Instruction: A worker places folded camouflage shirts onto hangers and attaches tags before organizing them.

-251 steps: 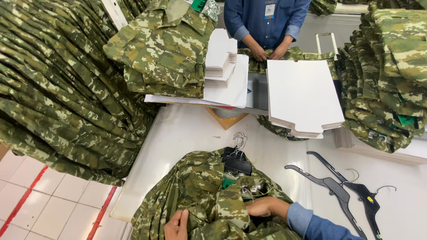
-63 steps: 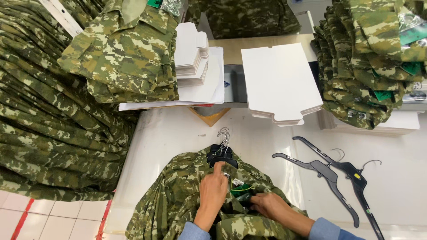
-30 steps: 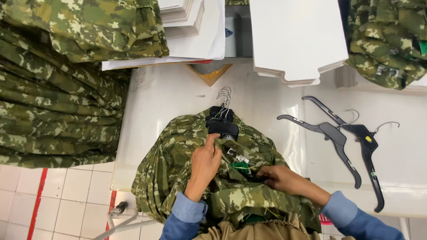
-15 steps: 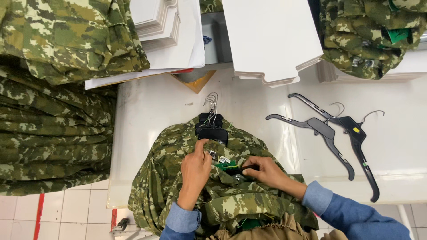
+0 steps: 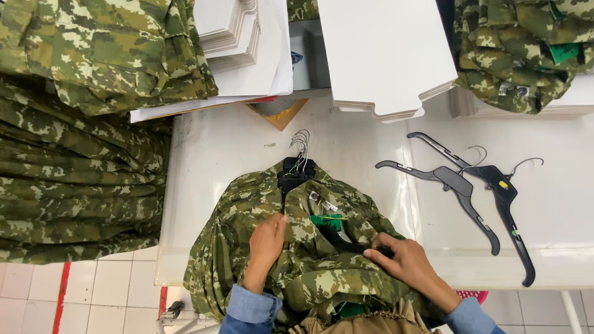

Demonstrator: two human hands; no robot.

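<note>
So there's a camo shirt (image 5: 297, 260) bunched up at the near edge of the white surface (image 5: 216, 161), right in front of the person. It's that pixel-style green, tan and dark olive pattern, pretty crumpled, with the collar opened up toward the far side. Inside the collar you can see a small white label and a green tag (image 5: 326, 220). It's on a black hanger (image 5: 296, 173), and a bunch of metal hooks stick out past the collar, so it looks like a few hangers stacked together, hard to count.

The left hand (image 5: 266, 242) lies flat on the fabric left of the collar, fingers loosely spread, pressing rather than gripping anything. The right hand (image 5: 402, 263) is on the right side of the shirt, fingertips pinched on a dark strip at the neck opening. I think that's a hanger arm, but I can't really tell. Both sleeves are blue.

Off to the right, well apart from the shirt, two black hangers (image 5: 476, 192) lie loose on the surface, overlapping each other. At the far side there are stacks of white cardboard sheets (image 5: 383, 55), and folded piles of the same camo (image 5: 93, 49) on the left and far right.
</note>
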